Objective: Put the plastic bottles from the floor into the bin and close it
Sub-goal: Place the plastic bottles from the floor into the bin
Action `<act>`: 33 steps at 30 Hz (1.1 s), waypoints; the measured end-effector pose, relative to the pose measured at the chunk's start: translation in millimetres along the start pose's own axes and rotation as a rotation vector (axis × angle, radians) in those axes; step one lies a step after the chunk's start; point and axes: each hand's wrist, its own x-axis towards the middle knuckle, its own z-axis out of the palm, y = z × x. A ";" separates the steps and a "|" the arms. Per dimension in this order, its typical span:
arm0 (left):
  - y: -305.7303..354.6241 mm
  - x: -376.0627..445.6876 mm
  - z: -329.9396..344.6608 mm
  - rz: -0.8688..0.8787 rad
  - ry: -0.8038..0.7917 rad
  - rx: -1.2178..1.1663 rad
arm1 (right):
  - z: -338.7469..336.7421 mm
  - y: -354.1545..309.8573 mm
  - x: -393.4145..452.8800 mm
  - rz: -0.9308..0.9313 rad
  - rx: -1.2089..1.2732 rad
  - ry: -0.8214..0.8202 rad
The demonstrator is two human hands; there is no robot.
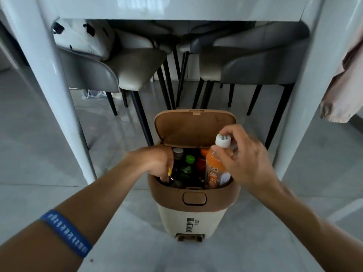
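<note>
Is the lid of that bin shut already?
No, the brown lid stands raised behind the bin while the right hand lowers an orange bottle in.

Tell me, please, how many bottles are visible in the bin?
4: a dark bottle by the left hand, a green-capped one beside it, an orange-capped one, and the white-capped one under the right hand. More may be hidden.

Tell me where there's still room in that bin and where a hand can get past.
The bin is crowded: dark bottle under the left hand, green-capped bottle mid, orange bottle in the right hand. No clear gap shows between them. Bare floor lies left and right of the bin.
</note>
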 end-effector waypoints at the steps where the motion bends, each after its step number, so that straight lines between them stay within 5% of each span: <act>1: -2.3 1.3 0.8 0.009 -0.009 -0.023 | 4.1 4.7 -2.1 0.024 -0.019 -0.032; 5: -2.5 3.0 -6.9 0.053 -0.051 -0.188 | 15.8 26.7 -10.3 0.140 -0.121 -0.289; 11: 22.7 19.5 -3.8 0.151 0.209 -0.193 | 26.1 34.0 -2.1 0.045 -0.367 -0.606; 16: 32.1 40.5 23.4 0.136 0.112 -0.069 | 38.5 38.1 18.3 -0.009 -0.302 -0.547; 22: 18.8 43.9 28.7 0.083 0.227 -0.006 | 67.6 52.5 24.9 0.080 -0.313 -0.721; 25: 11.8 31.6 18.6 0.134 0.292 -0.024 | 63.0 58.9 20.1 0.027 -0.268 -0.640; 30: -13.0 -28.2 11.0 0.235 0.506 -0.205 | 28.7 62.0 -15.5 -0.068 -0.038 -0.175; 33: -21.9 -63.1 48.8 0.259 0.544 -0.212 | 25.2 63.0 -40.8 -0.136 -0.090 -0.197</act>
